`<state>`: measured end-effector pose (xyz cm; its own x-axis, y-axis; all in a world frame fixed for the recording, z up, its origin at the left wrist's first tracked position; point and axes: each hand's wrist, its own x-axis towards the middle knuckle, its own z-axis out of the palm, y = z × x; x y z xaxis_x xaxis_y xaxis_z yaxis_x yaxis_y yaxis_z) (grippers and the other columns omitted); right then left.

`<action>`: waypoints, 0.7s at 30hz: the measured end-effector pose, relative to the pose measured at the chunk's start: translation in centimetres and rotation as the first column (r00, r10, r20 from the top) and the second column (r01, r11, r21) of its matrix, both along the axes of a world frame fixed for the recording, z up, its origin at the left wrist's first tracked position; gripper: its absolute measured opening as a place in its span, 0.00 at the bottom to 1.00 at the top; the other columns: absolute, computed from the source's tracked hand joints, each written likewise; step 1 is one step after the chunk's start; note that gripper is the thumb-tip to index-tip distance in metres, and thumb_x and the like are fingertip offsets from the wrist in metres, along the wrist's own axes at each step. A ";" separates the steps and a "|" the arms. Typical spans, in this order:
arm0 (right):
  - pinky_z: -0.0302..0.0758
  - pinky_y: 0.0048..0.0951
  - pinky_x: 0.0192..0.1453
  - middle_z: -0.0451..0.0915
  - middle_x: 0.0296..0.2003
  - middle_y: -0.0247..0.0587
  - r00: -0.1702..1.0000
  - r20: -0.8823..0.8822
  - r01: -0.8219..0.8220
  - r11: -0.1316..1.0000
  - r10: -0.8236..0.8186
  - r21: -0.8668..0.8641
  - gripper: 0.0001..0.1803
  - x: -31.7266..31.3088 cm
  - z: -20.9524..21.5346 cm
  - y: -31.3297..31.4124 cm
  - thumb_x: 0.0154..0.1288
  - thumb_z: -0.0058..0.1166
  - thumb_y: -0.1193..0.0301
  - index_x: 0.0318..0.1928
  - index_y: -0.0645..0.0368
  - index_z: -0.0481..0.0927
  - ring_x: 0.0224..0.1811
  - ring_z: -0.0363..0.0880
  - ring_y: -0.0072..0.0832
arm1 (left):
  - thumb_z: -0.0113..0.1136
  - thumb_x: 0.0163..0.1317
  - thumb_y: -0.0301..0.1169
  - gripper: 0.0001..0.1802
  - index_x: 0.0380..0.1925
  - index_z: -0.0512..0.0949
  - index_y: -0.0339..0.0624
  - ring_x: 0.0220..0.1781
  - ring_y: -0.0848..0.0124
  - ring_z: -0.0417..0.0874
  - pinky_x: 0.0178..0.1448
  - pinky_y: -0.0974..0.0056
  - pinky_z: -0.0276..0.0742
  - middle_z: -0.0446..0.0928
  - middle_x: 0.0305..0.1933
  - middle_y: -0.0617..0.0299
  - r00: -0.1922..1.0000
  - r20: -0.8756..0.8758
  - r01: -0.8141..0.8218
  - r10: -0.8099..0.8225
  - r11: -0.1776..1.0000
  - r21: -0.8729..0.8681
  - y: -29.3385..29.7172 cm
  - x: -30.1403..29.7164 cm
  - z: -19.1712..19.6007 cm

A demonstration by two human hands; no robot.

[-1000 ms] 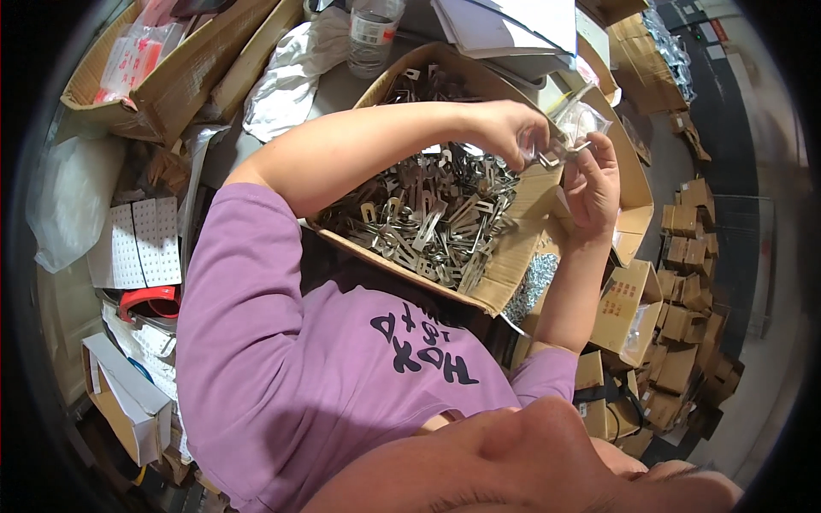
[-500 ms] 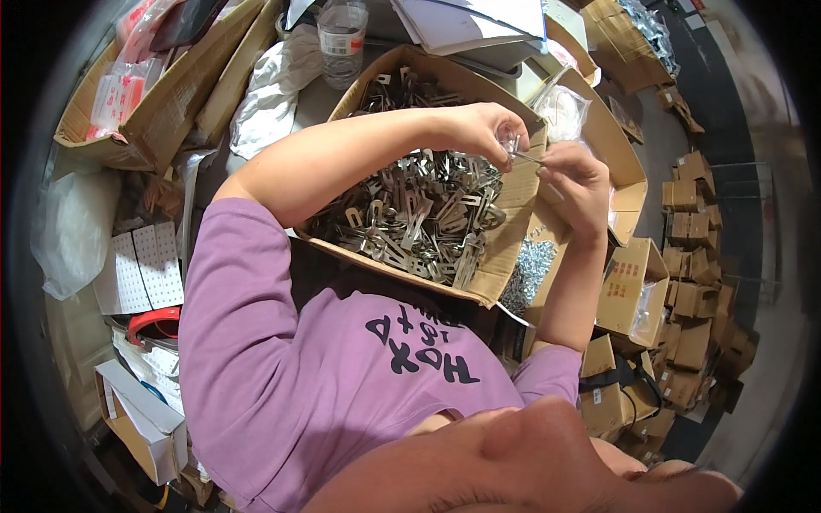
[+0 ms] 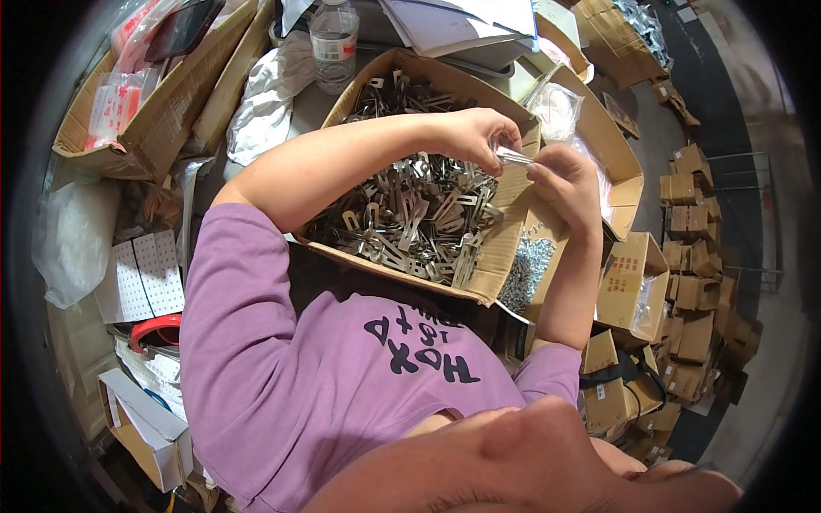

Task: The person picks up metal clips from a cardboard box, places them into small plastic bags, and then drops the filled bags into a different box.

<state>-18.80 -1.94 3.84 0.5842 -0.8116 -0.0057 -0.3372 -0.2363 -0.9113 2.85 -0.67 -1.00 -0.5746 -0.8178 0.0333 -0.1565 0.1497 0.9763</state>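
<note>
Above the right edge of a cardboard box (image 3: pixel 505 244), my two hands meet fingertip to fingertip. A thin, shiny metal clip (image 3: pixel 516 157), or a few lying together, spans the gap between them. My left hand (image 3: pixel 475 137) is closed around its left end, the fingers curled and partly hiding it. The thumb and fingers of my right hand (image 3: pixel 571 178) pinch the other end. In the box beneath lies a heap of slotted silver metal clips (image 3: pixel 419 209). Small silvery metal parts (image 3: pixel 528 269) lie in another carton beside my right forearm.
Behind the box stand a plastic bottle (image 3: pixel 333 47) and a stack of papers (image 3: pixel 457 21). A carton with a clear plastic bag (image 3: pixel 556 111) is at the right. Open cardboard boxes (image 3: pixel 158 107) crowd the left, and several cartons (image 3: pixel 691 222) are piled farther right.
Both hands have shifted slightly, the right one a little left and down. More of the shiny metal clip shows between the fingertips.
</note>
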 end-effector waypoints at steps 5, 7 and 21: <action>0.69 0.17 0.32 0.77 0.26 0.30 1.000 -0.004 -0.009 0.991 0.010 0.133 0.04 0.0 0.4 0.1 0.57 0.59 0.79 0.33 0.65 0.77 0.28 0.73 0.14 | 0.65 0.46 0.25 0.23 0.44 0.73 0.33 0.37 0.74 0.78 0.43 0.68 0.75 0.78 0.35 0.60 1.000 0.022 0.016 -0.015 0.999 -0.047 0.2 -0.3 0.1; 0.68 0.17 0.32 0.77 0.27 0.30 0.999 0.033 0.027 0.997 -0.029 0.077 0.07 0.6 0.0 -0.1 0.57 0.60 0.78 0.36 0.65 0.78 0.28 0.72 0.14 | 0.66 0.46 0.26 0.23 0.44 0.73 0.33 0.38 0.74 0.78 0.43 0.67 0.75 0.78 0.35 0.60 0.998 0.062 0.001 0.004 0.996 -0.093 0.3 -0.4 0.1; 0.76 0.34 0.47 0.82 0.30 0.48 0.618 -0.775 -0.160 0.944 -0.133 -0.289 0.12 -8.5 -6.2 -0.5 0.56 0.56 0.73 0.42 0.59 0.82 0.38 0.82 0.36 | 0.68 0.50 0.26 0.21 0.45 0.73 0.41 0.38 0.79 0.75 0.45 0.72 0.72 0.74 0.33 0.67 0.941 -0.331 -0.018 0.072 0.987 0.163 0.2 -0.4 0.3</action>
